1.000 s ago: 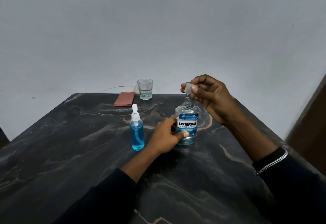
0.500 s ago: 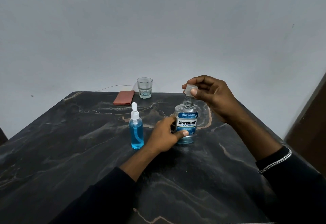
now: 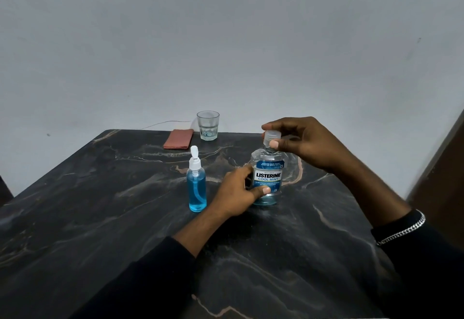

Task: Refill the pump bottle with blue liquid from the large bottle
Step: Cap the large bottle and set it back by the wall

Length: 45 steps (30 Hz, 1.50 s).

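The cap is back on the large bottle.
The right hand pinches it down on the neck; the left hand grips the bottle. Pouring looks done.

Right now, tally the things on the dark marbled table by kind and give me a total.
Bottles: 2, a small clear pump bottle of blue liquid and a large clear Listerine bottle gripped by the left hand, its clear cap pinched by the right hand.
Glasses: 1, a clear faceted tumbler.
Flat reddish-brown items: 1.
Total: 4.
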Tool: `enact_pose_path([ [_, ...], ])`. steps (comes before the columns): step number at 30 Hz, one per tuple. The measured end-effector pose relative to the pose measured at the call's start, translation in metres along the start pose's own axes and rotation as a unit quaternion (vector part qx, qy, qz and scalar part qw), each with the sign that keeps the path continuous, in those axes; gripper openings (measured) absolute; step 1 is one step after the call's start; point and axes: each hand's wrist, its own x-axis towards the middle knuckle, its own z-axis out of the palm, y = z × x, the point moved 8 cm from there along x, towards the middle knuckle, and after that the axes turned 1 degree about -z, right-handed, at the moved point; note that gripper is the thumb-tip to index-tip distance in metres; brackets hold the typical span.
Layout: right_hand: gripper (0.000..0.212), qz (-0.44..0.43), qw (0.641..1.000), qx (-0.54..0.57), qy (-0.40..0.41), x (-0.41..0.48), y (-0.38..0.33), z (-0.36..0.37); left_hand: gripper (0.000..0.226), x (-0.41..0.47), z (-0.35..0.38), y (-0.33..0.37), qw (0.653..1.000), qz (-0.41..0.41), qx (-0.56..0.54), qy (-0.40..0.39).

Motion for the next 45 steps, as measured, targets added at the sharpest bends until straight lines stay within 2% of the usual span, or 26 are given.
enact_pose_path([
  [2,0.031,0.007,0.997,-0.074,0.019,0.004,-0.005,-0.006,0.052,0.000,0.000,0.001,1.000,0.003,0.004,0.002],
  [6,0.060,0.029,0.975,-0.220,0.009,0.011,-0.011,-0.001,0.053,0.000,0.001,0.000,1.000,0.002,0.006,0.002],
  [8,0.065,0.027,0.982,-0.186,-0.034,0.011,-0.014,0.000,0.053,0.000,0.001,0.000,1.000,0.001,0.004,0.000],
  [10,0.049,0.017,0.988,-0.119,-0.093,0.009,-0.021,-0.002,0.053,0.000,0.001,-0.001,1.000,-0.002,0.001,-0.004],
  [11,0.041,0.009,0.986,-0.116,-0.115,0.008,-0.023,-0.002,0.053,0.000,0.001,-0.001,1.000,-0.003,0.000,-0.005],
  [13,0.030,-0.008,0.979,-0.173,-0.103,0.010,-0.025,-0.002,0.054,0.001,0.001,-0.001,1.000,-0.001,-0.001,-0.005],
  [15,0.042,-0.024,0.970,-0.233,-0.065,0.012,-0.028,-0.002,0.054,0.001,0.002,-0.001,1.000,0.001,0.001,-0.005],
  [17,0.052,-0.017,0.965,-0.245,-0.096,0.012,-0.025,0.002,0.054,0.000,0.003,-0.001,1.000,0.001,0.002,-0.007],
  [19,0.041,-0.001,0.967,-0.208,-0.148,0.011,-0.022,0.004,0.055,0.001,0.003,-0.002,1.000,-0.001,0.001,-0.007],
  [21,0.032,-0.011,0.970,-0.210,-0.118,0.013,-0.025,0.000,0.056,0.001,0.002,-0.002,1.000,0.001,0.005,-0.003],
  [23,0.048,-0.029,0.963,-0.256,-0.080,0.014,-0.028,-0.001,0.055,0.001,0.002,-0.002,1.000,0.003,0.006,-0.002],
  [25,0.057,-0.010,0.963,-0.247,-0.112,0.013,-0.025,0.004,0.053,0.001,0.002,0.000,1.000,0.006,0.006,-0.002],
  [27,0.041,-0.002,0.967,-0.216,-0.138,0.012,-0.024,0.005,0.054,0.001,0.003,0.000,1.000,0.007,0.003,-0.003],
  [29,0.034,-0.023,0.966,-0.244,-0.082,0.014,-0.027,0.000,0.054,0.001,0.003,0.000,1.000,0.009,0.003,-0.004],
  [31,0.049,-0.032,0.958,-0.282,-0.046,0.015,-0.027,-0.001,0.053,0.000,0.003,0.000,1.000,0.009,0.001,-0.004],
  [32,0.052,-0.025,0.957,-0.281,-0.063,0.014,-0.025,0.003,0.052,0.000,0.003,-0.001,1.000,0.010,0.000,-0.004],
  [35,0.032,-0.005,0.970,-0.207,-0.126,0.012,-0.019,0.007,0.054,0.000,0.004,-0.001,1.000,0.004,0.000,-0.007],
  [37,0.025,-0.018,0.973,-0.216,-0.083,0.014,-0.021,0.004,0.054,0.001,0.004,-0.001,1.000,0.004,0.002,-0.007],
  [39,0.037,-0.028,0.966,-0.253,-0.040,0.016,-0.022,0.004,0.054,0.001,0.003,0.000,1.000,0.007,0.000,-0.005],
  [41,0.037,-0.013,0.969,-0.239,-0.062,0.015,-0.019,0.006,0.053,0.000,0.003,0.001,1.000,0.010,0.000,-0.004],
  [43,0.025,0.001,0.978,-0.188,-0.094,0.015,-0.017,0.005,0.052,0.000,0.003,0.001,1.000,0.014,0.001,-0.005],
  [45,0.021,-0.007,0.980,-0.190,-0.062,0.016,-0.021,0.002,0.052,0.000,0.003,0.001,1.000,0.014,0.001,-0.004],
])
